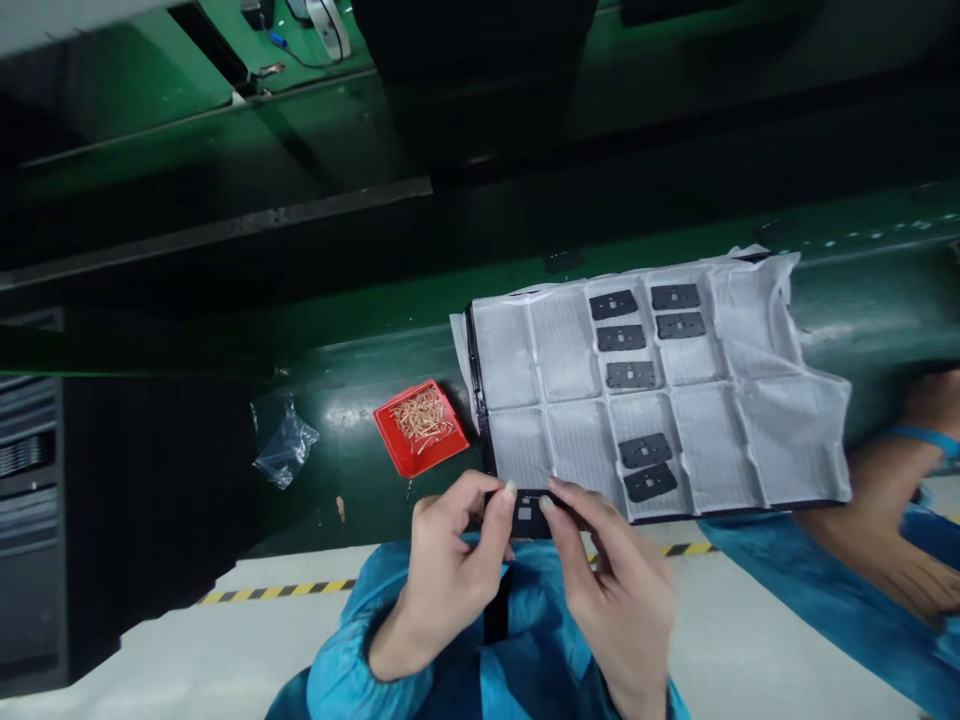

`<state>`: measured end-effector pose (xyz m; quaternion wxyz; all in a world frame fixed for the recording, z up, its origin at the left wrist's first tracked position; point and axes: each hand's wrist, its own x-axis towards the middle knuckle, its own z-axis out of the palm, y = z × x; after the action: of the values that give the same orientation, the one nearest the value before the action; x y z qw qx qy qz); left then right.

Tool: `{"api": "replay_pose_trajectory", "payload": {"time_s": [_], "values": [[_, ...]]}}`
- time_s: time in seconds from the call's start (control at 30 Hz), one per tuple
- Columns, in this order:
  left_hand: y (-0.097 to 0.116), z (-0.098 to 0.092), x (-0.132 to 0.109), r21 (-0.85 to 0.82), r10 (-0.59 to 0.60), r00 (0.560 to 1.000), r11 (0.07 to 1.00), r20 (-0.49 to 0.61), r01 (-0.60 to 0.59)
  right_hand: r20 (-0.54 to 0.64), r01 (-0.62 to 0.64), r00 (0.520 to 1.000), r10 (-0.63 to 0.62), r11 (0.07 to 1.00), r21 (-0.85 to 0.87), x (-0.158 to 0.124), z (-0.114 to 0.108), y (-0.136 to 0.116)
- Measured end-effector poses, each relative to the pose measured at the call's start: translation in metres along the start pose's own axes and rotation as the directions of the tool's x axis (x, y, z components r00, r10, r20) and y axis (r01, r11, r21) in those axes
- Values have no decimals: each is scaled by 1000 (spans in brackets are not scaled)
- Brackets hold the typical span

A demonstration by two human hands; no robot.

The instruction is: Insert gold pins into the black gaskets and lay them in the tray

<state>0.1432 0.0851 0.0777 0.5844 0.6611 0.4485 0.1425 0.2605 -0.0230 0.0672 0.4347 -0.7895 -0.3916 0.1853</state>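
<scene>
Both my hands pinch a small black perforated plate [526, 516] at its ends, just over the near edge of a white quilted sheet. My left hand [446, 570] grips from the left and my right hand [607, 590] from the right. The sheet [720, 440] lies in a black-edged frame and is divided into padded compartments. Several similar black plates [645, 480] rest on it in two groups, all apart from my hands. Much of the held plate is hidden by my fingers.
A red square tray [421, 428] of thin tan strips and a clear plastic bag [285, 442] lie on the green bench left of the sheet. A dark machine [127, 500] stands at far left. A co-worker's blue-sleeved arm [862, 530] reaches in at right.
</scene>
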Motion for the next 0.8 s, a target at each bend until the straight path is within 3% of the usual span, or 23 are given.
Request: {"api": "replay_pose_trajectory", "payload": {"time_s": [0.07, 0.17, 0.23, 0.3, 0.43, 0.57, 0.67, 0.73, 0.8], "values": [[-1, -4, 0, 144, 211, 978, 967, 0, -208, -9, -44, 999, 44, 999, 8, 2, 0, -2], [0, -10, 0, 260, 538, 842, 810, 23, -525, -36, -132, 990, 138, 982, 132, 0, 5, -6], [2, -14, -2, 297, 651, 758, 715, 46, -633, -102, -106, 986, 132, 968, 226, -4, 11, -9], [6, -18, -5, 336, 679, 733, 681, 42, -650, -211, 27, 977, 34, 960, 280, -8, 15, -10], [20, -27, -13, 376, 683, 730, 682, -20, -627, -347, 252, 927, -146, 925, 284, -9, 14, -5], [37, -40, -22, 380, 717, 697, 641, 17, -668, -225, 374, 917, -330, 908, 191, -1, -5, -9], [45, -48, -32, 387, 737, 675, 613, 35, -689, -186, 477, 871, -454, 873, 105, 2, -24, -24], [47, -52, -40, 372, 750, 661, 606, 27, -703, -130, 450, 891, -436, 884, 123, -4, -36, -36], [48, -55, -48, 360, 775, 631, 585, 14, -727, -80, 271, 962, -261, 946, 179, -15, -45, -46]]}}
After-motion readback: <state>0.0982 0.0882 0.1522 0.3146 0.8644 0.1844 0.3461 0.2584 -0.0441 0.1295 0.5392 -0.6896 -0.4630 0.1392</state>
